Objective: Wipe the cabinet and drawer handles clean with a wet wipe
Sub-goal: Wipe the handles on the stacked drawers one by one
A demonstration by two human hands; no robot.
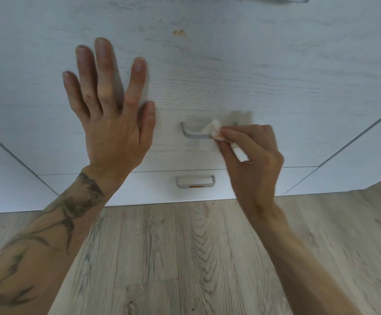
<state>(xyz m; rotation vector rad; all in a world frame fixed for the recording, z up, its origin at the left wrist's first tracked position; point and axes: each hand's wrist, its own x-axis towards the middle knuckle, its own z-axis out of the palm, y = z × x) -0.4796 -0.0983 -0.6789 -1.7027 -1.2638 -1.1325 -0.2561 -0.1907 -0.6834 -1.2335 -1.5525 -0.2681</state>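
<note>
White wipe point(212, 130) in right hand point(253, 160) on handle point(194, 134), left hand point(114, 123) perhaps touching drawer point(230, 76)

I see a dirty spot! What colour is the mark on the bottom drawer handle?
Reddish-orange, a smear on the lower handle, clearest in the head view.

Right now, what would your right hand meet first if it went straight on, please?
The right hand, pinching the wipe, would likely reach the left end of the handle first.

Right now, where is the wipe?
Head view, right of centre: the right hand pinches the wipe against the right end of the upper handle.
</note>
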